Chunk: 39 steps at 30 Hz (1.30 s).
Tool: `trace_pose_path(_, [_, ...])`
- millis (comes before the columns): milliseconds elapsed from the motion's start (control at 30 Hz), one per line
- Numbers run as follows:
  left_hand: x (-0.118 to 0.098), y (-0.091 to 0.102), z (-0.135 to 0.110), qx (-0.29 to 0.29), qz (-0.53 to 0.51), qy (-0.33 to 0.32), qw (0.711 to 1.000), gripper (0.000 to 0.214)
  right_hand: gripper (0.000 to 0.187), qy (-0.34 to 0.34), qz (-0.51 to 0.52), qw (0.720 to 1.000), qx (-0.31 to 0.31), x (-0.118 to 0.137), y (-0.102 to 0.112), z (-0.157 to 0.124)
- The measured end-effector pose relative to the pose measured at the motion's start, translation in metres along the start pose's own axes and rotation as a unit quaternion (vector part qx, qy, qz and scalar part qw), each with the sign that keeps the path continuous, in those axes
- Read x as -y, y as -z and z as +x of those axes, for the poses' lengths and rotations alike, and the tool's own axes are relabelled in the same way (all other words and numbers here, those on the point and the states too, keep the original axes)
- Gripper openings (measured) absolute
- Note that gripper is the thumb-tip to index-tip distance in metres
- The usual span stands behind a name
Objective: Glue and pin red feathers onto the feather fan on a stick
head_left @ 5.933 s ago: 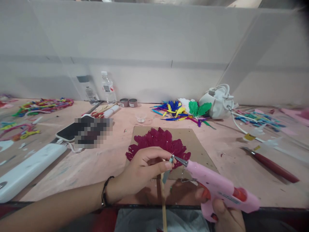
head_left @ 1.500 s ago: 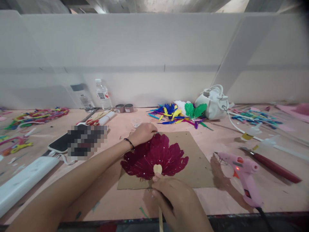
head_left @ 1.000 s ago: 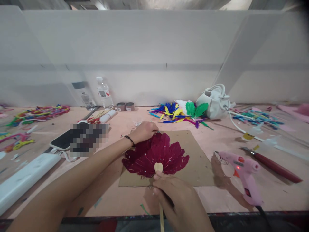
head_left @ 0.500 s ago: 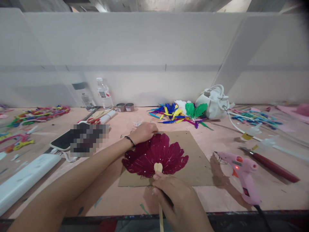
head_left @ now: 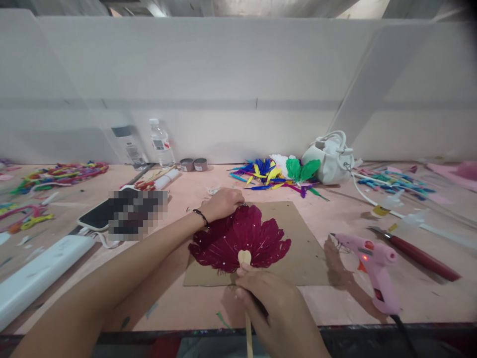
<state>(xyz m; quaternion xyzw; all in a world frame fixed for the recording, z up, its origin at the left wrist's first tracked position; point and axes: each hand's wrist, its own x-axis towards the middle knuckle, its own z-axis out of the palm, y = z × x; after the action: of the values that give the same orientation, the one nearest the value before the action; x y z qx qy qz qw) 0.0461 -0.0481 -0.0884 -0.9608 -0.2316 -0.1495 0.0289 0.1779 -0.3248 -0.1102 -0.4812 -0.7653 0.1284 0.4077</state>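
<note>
A fan of dark red feathers (head_left: 242,237) lies on a brown cardboard sheet (head_left: 298,238). A wooden stick (head_left: 245,258) rests on the fan's base, its rounded tip showing. My right hand (head_left: 272,308) is closed around that stick near the table's front edge. My left hand (head_left: 222,203) reaches across and curls over the far left edge of the feathers, fingers bent on them. A pink glue gun (head_left: 374,263) stands by itself on the table to the right, a red light lit on it.
Loose coloured feathers (head_left: 276,174) and a white bag (head_left: 330,156) sit at the back. A red-handled knife (head_left: 417,253) lies right. A phone (head_left: 95,216), white power bank (head_left: 37,278), water bottle (head_left: 160,144) and pipe cleaners (head_left: 59,171) lie left.
Since 5.9 s ago the glue gun was put down at the right and my right hand took the stick. Over the last 1.5 s both hands stay put.
</note>
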Motion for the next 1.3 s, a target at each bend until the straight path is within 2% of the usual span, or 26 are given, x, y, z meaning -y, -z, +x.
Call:
trace_pose_path(433, [-0.0020, -0.0009, 0.0014, 0.009, 0.021, -0.015, 1.000, 0.026, 0.026, -0.016, 0.010, 1.000, 0.018, 0.0001, 0.0008, -0.0005])
trace_pose_path(1300, [-0.0001, -0.0030, 0.0019, 0.003, 0.040, -0.027, 0.999, 0.025, 0.024, -0.001, 0.012, 1.000, 0.008, -0.0031, -0.0018, -0.0029])
